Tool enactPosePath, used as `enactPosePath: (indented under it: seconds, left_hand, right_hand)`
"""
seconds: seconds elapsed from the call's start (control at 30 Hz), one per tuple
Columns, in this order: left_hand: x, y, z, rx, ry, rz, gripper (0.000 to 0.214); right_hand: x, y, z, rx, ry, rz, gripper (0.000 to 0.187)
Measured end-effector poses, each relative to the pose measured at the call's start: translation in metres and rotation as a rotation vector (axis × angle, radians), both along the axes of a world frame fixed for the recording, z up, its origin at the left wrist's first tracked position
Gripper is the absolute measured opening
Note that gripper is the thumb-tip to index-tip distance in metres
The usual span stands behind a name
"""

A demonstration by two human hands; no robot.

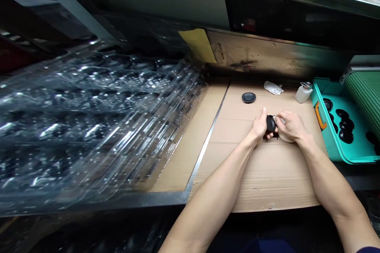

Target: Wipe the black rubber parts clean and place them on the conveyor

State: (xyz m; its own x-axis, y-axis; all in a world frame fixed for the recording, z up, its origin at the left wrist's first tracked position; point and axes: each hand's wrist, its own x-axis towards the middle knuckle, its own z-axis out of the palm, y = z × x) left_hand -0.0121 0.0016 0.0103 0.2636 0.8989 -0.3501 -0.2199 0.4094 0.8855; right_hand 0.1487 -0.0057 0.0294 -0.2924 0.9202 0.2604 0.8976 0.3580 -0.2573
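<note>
Over the cardboard sheet (267, 174), my left hand (260, 125) grips a round black part (270, 124), its thumb raised along the edge. My right hand (291, 124) is closed close against the part's right side, its fingers bent together; what they pinch, if anything, is too small to make out. A pale round thing (285, 138) lies partly hidden under my right hand. Another black disc (248, 97) rests flat on the cardboard, beyond my left hand.
Stacked clear plastic trays (89, 114) fill the left side. At the right stands a teal bin (335, 142) holding several black parts, beside a green conveyor belt (365, 91). A white pump bottle (303, 92) and crumpled white tissue (273, 87) sit at the back.
</note>
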Motion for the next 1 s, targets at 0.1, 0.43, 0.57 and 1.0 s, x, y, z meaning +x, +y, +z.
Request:
enactPosePath:
  seconds: [0.1,0.43,0.57,1.0]
  left_hand:
    - [-0.015,0.007,0.011,-0.240,-0.292,0.017,0.075]
    - [-0.037,0.019,0.019,-0.515,-0.697,0.085,0.061]
    - [-0.037,0.020,0.017,-0.465,-0.655,0.116,0.063]
    - [-0.002,0.003,0.003,-0.154,-0.710,0.099,0.040]
  right_hand:
    - [0.012,0.001,0.009,-0.005,-0.037,-0.174,0.028]
    - [0.016,-0.014,0.032,-0.220,-0.123,-0.142,0.030]
    - [0.019,-0.020,0.030,-0.437,-0.162,-0.019,0.043]
    - [-0.046,-0.019,-0.011,0.064,0.301,-0.188,0.033]
